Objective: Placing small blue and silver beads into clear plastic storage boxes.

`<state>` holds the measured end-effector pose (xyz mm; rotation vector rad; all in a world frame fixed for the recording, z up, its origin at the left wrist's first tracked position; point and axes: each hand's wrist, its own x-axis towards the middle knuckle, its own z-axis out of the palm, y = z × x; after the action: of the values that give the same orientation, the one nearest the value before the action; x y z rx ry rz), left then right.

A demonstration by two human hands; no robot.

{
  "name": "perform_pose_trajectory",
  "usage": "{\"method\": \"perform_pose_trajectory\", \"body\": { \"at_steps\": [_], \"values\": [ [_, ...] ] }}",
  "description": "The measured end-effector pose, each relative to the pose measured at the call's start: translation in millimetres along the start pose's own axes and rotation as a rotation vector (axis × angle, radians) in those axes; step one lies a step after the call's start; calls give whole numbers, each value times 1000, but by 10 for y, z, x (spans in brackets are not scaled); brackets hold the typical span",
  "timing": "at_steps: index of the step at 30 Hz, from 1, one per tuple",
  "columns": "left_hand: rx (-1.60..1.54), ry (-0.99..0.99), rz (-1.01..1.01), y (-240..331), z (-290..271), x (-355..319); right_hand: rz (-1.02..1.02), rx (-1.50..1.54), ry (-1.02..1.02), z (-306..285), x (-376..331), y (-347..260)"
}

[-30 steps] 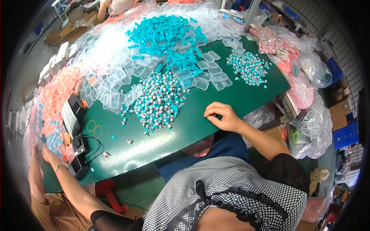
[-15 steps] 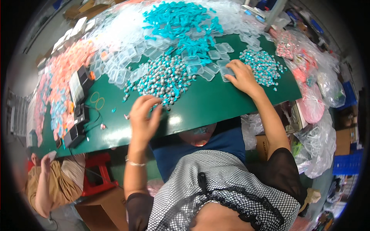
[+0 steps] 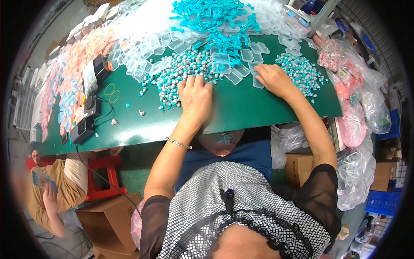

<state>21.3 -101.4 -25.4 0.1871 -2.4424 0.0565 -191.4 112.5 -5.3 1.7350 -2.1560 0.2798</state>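
Lettering | brown carton (image 3: pixel 301 167), below the counter (image 3: pixel 243 108) at right: a short line of dark printed capitals, turned sideways | cardboard box (image 3: pixel 104 226), lower left: dark marking near its upper right edge, too small to read

Heap of parts (image 3: pixel 179 71) lies on bench (image 3: pixel 241 105) before me, my left grip (image 3: pixel 195 96) at its near edge. Second pile (image 3: pixel 302 72) to right, just beyond my right grip (image 3: pixel 276 80). Small boxes (image 3: pixel 233 77) between heap and pile; cords (image 3: pixel 211 16) behind boxes. Rubber bands (image 3: pixel 112 93) left of heap. Bags (image 3: pixel 353 127) beyond bench's right end. Carton (image 3: pixel 105 226) down left, stool (image 3: pixel 107 163) behind it.
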Motion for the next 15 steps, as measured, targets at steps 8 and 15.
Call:
{"method": "perform_pose_trajectory", "body": {
  "at_steps": [8,15],
  "values": [
    [4,34,34,104,-79,19,191,189,461,-312,130,-20],
    [-101,-161,139,186,-179,-27,355,713,-138,-118,51,-681]
  ]
}}
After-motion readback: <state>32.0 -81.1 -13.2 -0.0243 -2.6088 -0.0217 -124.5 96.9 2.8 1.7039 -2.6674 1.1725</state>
